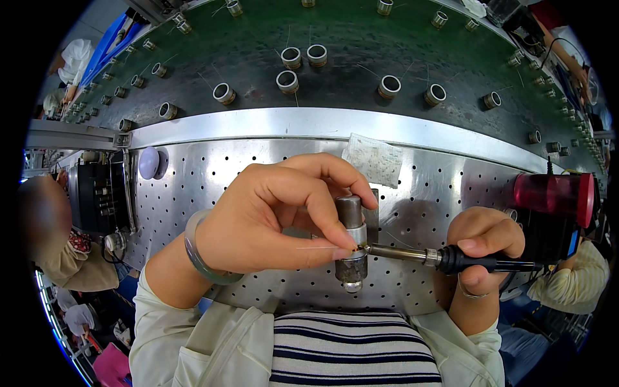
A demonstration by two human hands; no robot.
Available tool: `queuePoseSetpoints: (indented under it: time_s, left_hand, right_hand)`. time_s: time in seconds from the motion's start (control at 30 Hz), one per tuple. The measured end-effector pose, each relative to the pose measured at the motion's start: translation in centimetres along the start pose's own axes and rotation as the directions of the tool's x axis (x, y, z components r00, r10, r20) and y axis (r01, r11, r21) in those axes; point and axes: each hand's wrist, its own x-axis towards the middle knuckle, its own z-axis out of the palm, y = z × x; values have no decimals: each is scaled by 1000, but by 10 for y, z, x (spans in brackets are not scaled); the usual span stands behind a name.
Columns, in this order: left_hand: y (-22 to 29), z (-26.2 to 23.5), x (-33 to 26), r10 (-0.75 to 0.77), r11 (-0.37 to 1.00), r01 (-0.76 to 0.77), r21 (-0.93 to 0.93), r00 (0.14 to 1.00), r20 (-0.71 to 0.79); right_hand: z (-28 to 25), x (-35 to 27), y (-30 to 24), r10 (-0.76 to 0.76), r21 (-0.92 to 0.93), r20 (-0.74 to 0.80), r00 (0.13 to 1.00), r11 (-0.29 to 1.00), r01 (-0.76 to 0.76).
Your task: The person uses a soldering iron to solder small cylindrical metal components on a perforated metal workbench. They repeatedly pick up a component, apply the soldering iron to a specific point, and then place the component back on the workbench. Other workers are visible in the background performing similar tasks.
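In front of my chest stands a dark metal post (350,211) with a silver ring-shaped part (360,235) around its middle and a rounded silver end toward me. My left hand (258,213) reaches over from the left. Its thumb and index finger pinch a thin wire (313,248) against the side of this part. From the right, my right hand (489,240) grips a soldering iron (393,253) with a black handle. The iron lies nearly level, and its tip meets the part beside my left fingertips. Just where the tip touches is too small to make out.
Beneath lies a perforated metal worktop (187,193) with a paper sheet (375,161) and a purple rounded object (149,162). A pink-red cylindrical container (553,198) stands right. Beyond a metal rail (258,124), a green belt (348,90) carries several wired silver rings (287,81). People sit at both sides.
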Motion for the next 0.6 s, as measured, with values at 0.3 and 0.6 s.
queuePoseSetpoints:
  time_s: [0.3, 0.6]
  left_hand:
    - [3, 1, 0, -31, 1000, 31, 2, 999, -9]
    - [3, 1, 0, -30, 999, 30, 20, 1000, -6]
  right_hand:
    - [-1, 0, 1, 4, 30, 10, 1000, 1000, -4]
    - [-1, -2, 0, 23, 8, -12, 1000, 1000, -23]
